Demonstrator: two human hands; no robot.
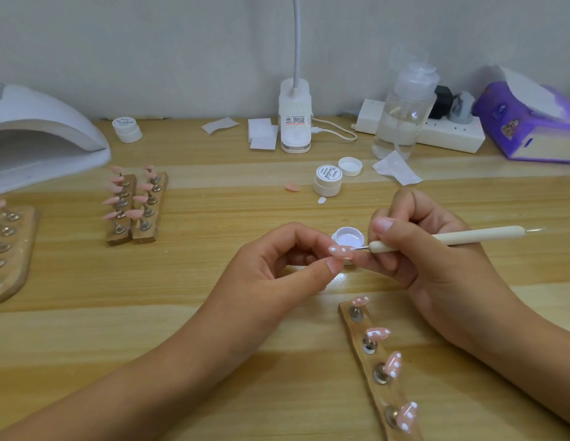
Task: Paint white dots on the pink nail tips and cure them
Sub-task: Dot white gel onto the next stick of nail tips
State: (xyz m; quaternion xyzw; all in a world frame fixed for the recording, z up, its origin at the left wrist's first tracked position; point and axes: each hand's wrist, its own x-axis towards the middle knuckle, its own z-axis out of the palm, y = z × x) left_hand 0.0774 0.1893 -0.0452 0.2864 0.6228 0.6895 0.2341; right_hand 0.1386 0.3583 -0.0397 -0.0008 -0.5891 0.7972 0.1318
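My left hand (277,265) pinches a pink nail tip (340,252) with white dots between thumb and fingers. My right hand (427,249) grips a cream dotting pen (468,236), and its metal point touches the tip's right end. Just behind the tip sits an open small pot of white gel (348,238). In front of my right wrist lies a wooden strip holder (373,370) carrying several dotted pink tips. A white curing lamp (38,135) stands at the far left.
Two wooden holders with plain pink tips (135,206) stand left of centre, another holder (6,249) at the left edge. A closed gel jar (328,180), a loose lid (350,166), a loose pink tip (292,187), a clip lamp (295,122), a clear bottle (404,113), wipes, a power strip and a purple tissue box (529,122) line the back.
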